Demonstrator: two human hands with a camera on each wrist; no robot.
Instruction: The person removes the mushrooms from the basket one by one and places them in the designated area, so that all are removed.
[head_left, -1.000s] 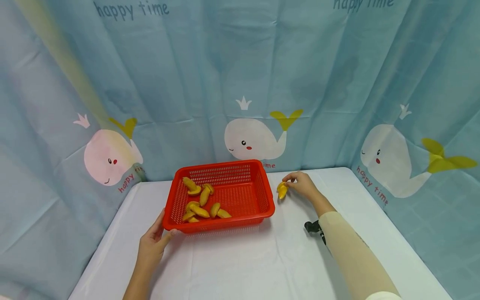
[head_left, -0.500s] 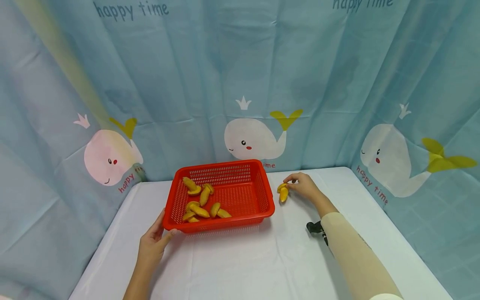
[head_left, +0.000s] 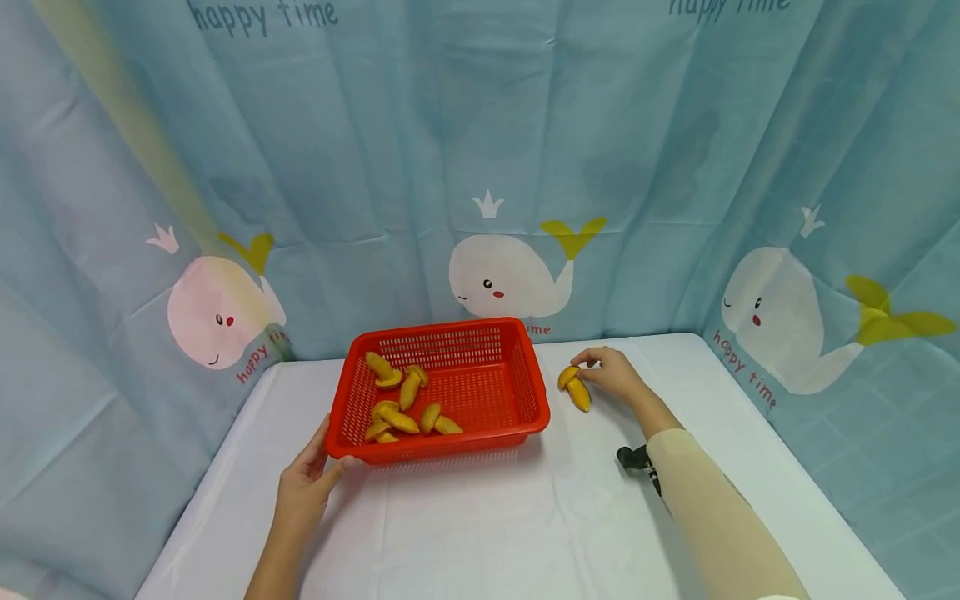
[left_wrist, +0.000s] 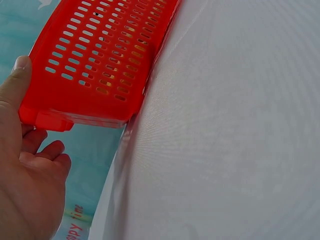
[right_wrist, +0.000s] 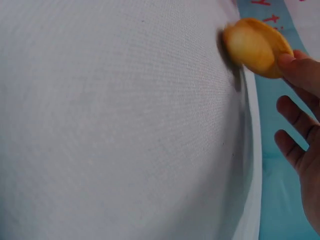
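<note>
A yellow mushroom is pinched at its cap between the thumb and finger of my right hand, just right of the basket. In the right wrist view the mushroom has its stem end toward the white cloth, and my other fingers are loosely bent. With my left hand I grip the near left corner of a red perforated basket; in the left wrist view the thumb lies on its rim. Several brownish-yellow mushrooms lie in the basket's left half.
The white-covered table extends around the basket. A black device shows at my right forearm, partly hidden by the sleeve. A blue whale-print curtain stands behind the table and along its sides.
My right hand has shifted slightly right and nearer with the mushroom, whose stem has swung out to the lower right. The left hand and the basket have stayed in place.
</note>
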